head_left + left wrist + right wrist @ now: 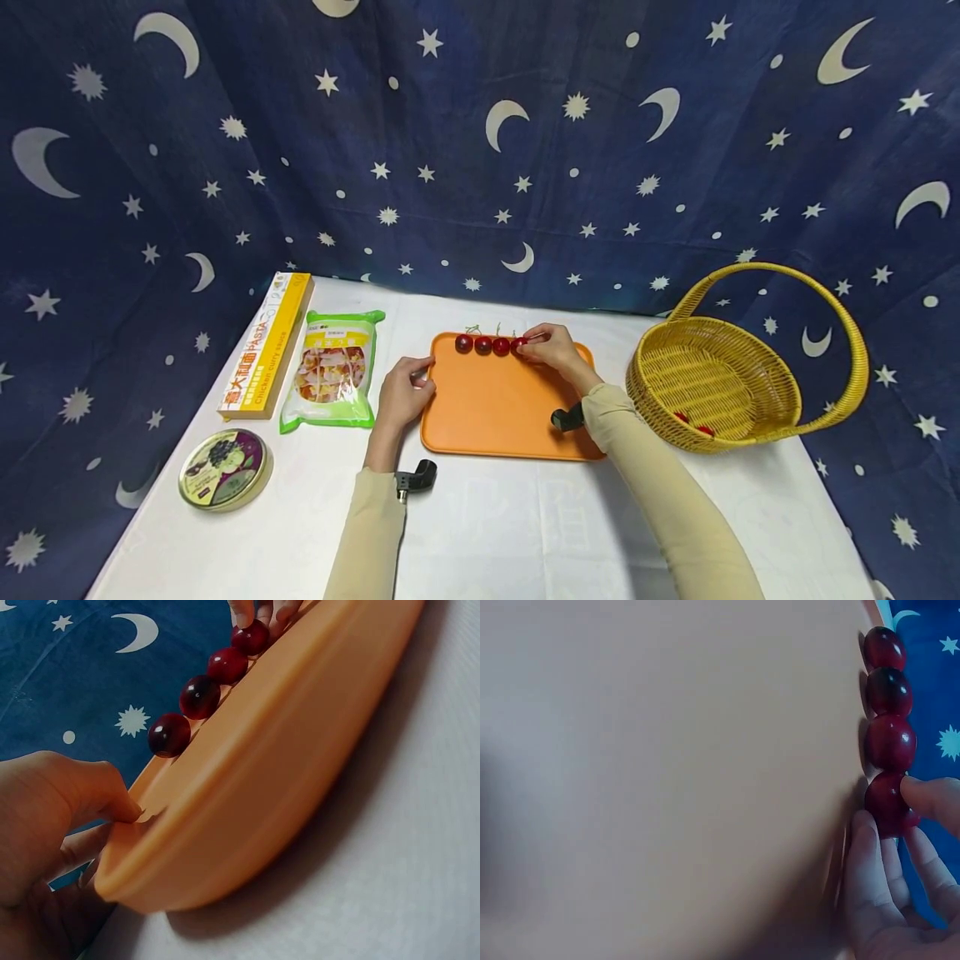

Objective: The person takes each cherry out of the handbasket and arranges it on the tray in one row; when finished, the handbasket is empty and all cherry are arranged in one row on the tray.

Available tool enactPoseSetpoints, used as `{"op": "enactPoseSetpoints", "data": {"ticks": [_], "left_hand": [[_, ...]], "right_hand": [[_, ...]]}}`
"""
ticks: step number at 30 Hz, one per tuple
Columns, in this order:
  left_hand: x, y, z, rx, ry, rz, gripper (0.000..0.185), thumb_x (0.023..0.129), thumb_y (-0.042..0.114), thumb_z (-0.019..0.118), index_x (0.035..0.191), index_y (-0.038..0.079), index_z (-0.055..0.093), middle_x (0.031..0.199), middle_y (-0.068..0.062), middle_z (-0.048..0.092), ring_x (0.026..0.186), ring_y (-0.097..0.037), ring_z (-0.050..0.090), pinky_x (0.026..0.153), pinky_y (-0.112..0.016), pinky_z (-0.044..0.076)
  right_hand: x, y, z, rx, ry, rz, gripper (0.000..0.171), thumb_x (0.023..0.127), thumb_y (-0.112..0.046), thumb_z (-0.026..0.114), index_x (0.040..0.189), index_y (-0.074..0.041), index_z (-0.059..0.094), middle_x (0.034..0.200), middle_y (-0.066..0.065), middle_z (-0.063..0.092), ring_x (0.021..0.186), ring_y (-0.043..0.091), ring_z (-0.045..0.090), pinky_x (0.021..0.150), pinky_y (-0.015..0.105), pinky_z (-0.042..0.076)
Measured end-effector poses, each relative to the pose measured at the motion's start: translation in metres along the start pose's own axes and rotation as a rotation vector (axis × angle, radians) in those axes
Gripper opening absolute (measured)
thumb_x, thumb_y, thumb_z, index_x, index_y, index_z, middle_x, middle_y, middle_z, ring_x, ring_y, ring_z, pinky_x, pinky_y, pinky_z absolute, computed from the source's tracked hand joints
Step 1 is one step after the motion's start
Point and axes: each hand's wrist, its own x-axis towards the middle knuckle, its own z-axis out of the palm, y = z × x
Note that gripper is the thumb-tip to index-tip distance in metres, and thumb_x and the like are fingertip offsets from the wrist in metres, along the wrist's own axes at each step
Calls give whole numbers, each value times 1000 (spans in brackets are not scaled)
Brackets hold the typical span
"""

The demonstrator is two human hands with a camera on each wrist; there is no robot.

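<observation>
Nearest on the white tablecloth (487, 533), a round tin (223, 468) sits at left; further in, the left hand (402, 394) grips the left rim of the orange tray (487, 417), thumb inside and fingers outside. The wicker basket (701, 379), two small red objects (705, 430) visible in it, stands just right of the tray; a green-edged food bag (333, 371) and a pasta box (266, 346) lie to its left. At the tray's far edge the right hand (551, 348) pinches the rightmost cherry (885, 796), beside three more cherries (483, 344) in a close row, with a dark blue star-and-moon curtain (450, 225) behind.
</observation>
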Motion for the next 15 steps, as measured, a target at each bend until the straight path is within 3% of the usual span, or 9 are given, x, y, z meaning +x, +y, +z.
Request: {"op": "enactPoseSetpoints", "data": {"ticks": [15], "left_hand": [[-1,1,0,5,12,28,43,77,1,67,119,3,70,104,-12,65,74,-20,67,70,-34,49]], "right_hand": [[-5,4,-8,38,23,22,30,86,0,71,111,14,63,81,7,72,67,15,71,69,30,57]]}}
